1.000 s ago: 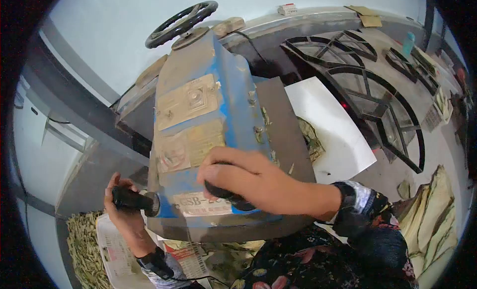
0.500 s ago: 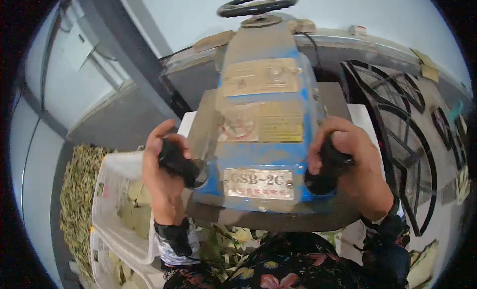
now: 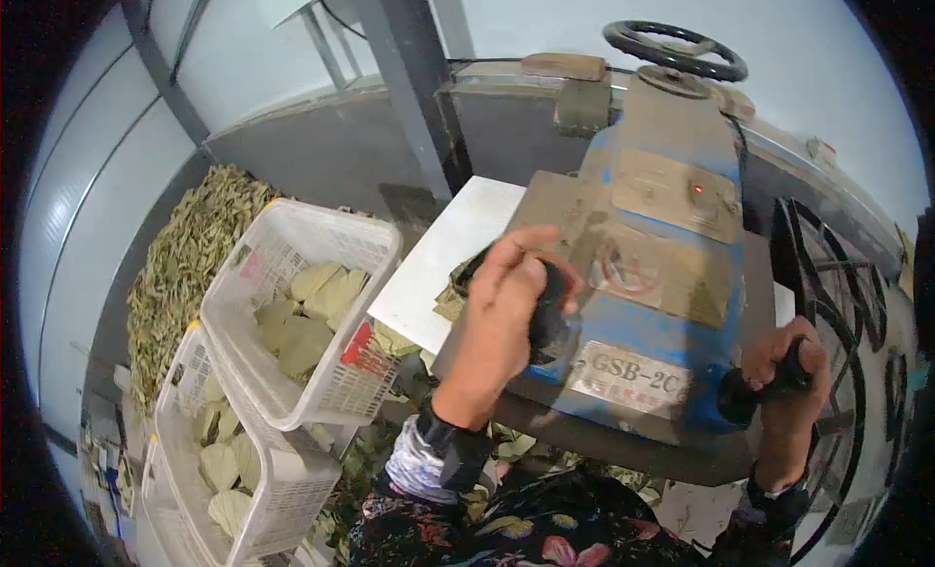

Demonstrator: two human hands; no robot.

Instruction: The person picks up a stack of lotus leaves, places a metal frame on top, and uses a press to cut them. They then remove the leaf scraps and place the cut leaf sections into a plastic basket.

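A blue, dust-covered press machine [image 3: 672,284] marked "GSB-2C" stands in front of me, with a black handle at each front corner. My left hand [image 3: 502,314] is closed around the left black handle [image 3: 551,319], its index finger raised along the top. On the right black handle [image 3: 794,364], my right hand [image 3: 804,396] has its fingers wrapped around the grip. A white board [image 3: 467,226] shows beneath the machine's left side. At its edge, a small dark-rimmed stack of leaf pieces [image 3: 451,299] is partly hidden behind my left hand.
White plastic crates [image 3: 375,241] holding cut leaves [image 3: 326,294] stand to the left, with a large leaf heap [image 3: 190,265] behind them. A black handwheel [image 3: 675,51] tops the machine. Black metal frames [image 3: 842,304] lean at the right. Leaf scraps litter the floor.
My view has swung left, bringing more of the crates and leaf heap into sight. Both hands remain on the handles. A red light now shows on the machine's panel.
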